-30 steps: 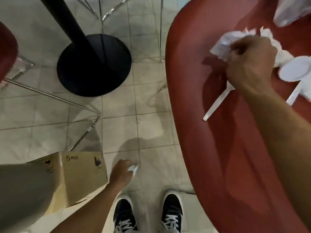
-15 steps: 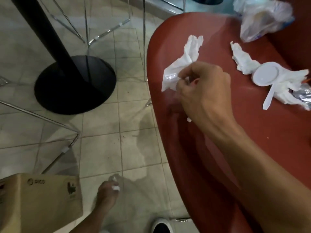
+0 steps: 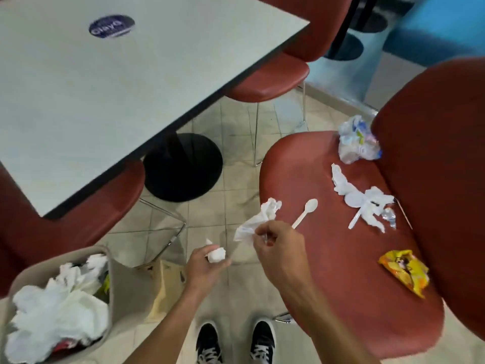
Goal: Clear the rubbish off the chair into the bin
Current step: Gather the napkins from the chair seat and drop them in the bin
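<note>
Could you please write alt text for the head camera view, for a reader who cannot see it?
The right hand pinches a crumpled napkin and white plastic spoon above the red chair's edge; the left hand holds a balled tissue. More napkins, a yellow wrapper and a plastic bag remain on the seat; a full bin stands lower left.

I am working with a single view, worn on the head and looking steeply down and forward. It is taking in my shoes [image 3: 236, 342] at the near edge, the bin [image 3: 109, 261] near left, the red chair [image 3: 341, 298] on the right, and the table [image 3: 131, 88] far left. Both hands are sitting close under the lens, mid-frame.
</note>
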